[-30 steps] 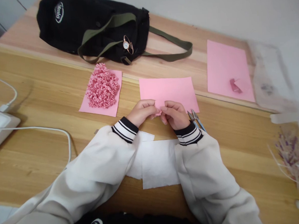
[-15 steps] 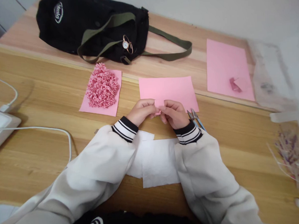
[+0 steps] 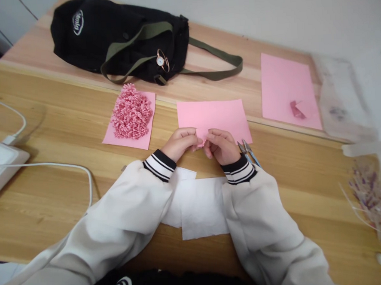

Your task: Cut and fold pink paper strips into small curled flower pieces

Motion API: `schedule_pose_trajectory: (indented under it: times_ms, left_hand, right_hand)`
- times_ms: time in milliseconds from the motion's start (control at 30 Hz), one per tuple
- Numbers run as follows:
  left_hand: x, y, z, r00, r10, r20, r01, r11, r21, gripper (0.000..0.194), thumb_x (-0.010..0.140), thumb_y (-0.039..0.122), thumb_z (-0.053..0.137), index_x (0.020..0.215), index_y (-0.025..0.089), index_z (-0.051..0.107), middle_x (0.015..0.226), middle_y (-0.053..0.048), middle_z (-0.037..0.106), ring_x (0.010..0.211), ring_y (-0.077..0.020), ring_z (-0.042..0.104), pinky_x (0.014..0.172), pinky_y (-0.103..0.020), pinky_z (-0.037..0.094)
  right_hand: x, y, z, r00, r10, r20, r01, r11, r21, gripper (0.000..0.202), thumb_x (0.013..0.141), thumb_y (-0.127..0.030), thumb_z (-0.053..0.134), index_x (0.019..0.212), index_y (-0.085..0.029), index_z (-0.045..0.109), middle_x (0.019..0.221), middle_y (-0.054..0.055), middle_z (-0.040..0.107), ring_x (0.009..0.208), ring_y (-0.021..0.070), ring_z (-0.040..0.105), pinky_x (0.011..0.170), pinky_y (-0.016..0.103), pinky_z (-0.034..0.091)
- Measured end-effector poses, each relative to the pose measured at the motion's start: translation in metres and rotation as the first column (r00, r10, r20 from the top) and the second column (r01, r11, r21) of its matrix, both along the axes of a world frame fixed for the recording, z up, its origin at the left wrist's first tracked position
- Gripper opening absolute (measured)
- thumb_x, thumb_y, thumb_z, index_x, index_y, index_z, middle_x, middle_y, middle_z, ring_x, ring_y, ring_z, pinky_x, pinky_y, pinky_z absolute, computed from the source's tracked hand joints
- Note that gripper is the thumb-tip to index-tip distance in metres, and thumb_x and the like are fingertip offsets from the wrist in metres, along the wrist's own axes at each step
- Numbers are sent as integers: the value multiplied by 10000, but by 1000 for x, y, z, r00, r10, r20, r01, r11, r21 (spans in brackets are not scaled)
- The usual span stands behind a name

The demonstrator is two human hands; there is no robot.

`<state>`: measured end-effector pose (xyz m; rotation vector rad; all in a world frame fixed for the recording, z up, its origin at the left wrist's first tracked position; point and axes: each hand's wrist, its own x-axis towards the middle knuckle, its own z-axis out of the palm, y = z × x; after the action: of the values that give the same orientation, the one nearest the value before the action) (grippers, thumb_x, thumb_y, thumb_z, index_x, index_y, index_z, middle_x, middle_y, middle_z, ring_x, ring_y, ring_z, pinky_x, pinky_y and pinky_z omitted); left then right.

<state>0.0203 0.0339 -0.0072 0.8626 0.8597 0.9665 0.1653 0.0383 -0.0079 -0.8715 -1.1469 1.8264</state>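
My left hand (image 3: 181,144) and my right hand (image 3: 223,145) meet above the near edge of a pink sheet (image 3: 213,113). Between them, the fingertips of both pinch a small piece of pink paper (image 3: 202,134). Its lower edge looks curled or fringed; the fingers cover part of it. Several tightly curled pink paper pieces (image 3: 131,114) are heaped on another pink sheet (image 3: 108,136) to the left. Scissors (image 3: 246,146) with blue handles lie beside my right wrist, partly behind the cuff.
White papers (image 3: 203,208) lie under my forearms. A black bag (image 3: 113,35) with green straps and a watch (image 3: 160,61) is at the back. At right are a pink sheet (image 3: 285,81) with a folded scrap, and dried flowers (image 3: 371,191). A corded white power strip (image 3: 5,169) stands left.
The view has shifted slightly. Both hands keep their pinch on the small pink paper, with only small finger movement; its lower edge looks more crumpled.
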Motion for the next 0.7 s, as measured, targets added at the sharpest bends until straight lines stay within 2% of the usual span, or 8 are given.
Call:
schedule_pose_trajectory:
  times_ms: [267, 700]
  left_hand:
    - [0, 0, 2, 1000, 21, 10, -21, 999, -29, 142, 534, 196, 640, 485, 114, 534, 437, 17, 491, 425, -50, 418, 434, -193, 259]
    - [0, 1, 0, 1000, 3, 17, -3, 999, 35, 129, 563, 204, 646, 510, 117, 566, 437, 32, 494, 416, -43, 407, 432, -193, 254]
  right_hand:
    - [0, 0, -1, 1000, 6, -12, -6, 1000, 23, 273, 668, -370, 691, 577, -147, 564, 402, -29, 527, 319, 63, 412, 348, 176, 296]
    - [0, 0, -2, 1000, -4, 3, 4, 999, 39, 196, 662, -297, 674, 588, -147, 571, 414, -37, 529, 326, 54, 403, 353, 178, 282]
